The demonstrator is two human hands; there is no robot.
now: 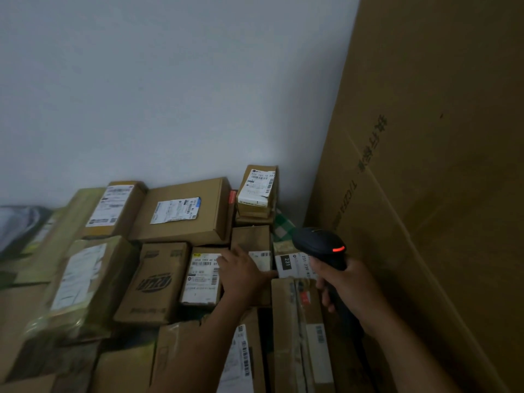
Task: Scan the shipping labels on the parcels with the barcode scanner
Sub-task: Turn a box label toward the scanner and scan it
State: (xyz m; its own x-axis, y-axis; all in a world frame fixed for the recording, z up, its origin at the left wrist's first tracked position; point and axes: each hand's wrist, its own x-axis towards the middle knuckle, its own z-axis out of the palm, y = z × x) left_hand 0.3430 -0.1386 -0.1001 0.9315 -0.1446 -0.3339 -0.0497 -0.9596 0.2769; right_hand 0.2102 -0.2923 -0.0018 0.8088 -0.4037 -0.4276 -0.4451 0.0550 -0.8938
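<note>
Several cardboard parcels with white shipping labels lie packed together below a white wall. My right hand (347,282) grips the handle of a black barcode scanner (321,245), whose orange light is lit; its head points left and down toward the parcels. My left hand (243,275) lies with fingers spread on a small brown parcel (249,239) in the middle, covering part of its label (262,259). Left of that hand sits a parcel with a yellow-topped label (201,276). Right of it a white label marked 231 (292,265) lies under the scanner.
A huge flat cardboard carton (425,165) leans along the right side. At the back stand a wide box with a blue-edged label (184,211) and a small stacked box (258,188). A tape-wrapped parcel (79,279) fills the left. More boxes (297,336) lie in front.
</note>
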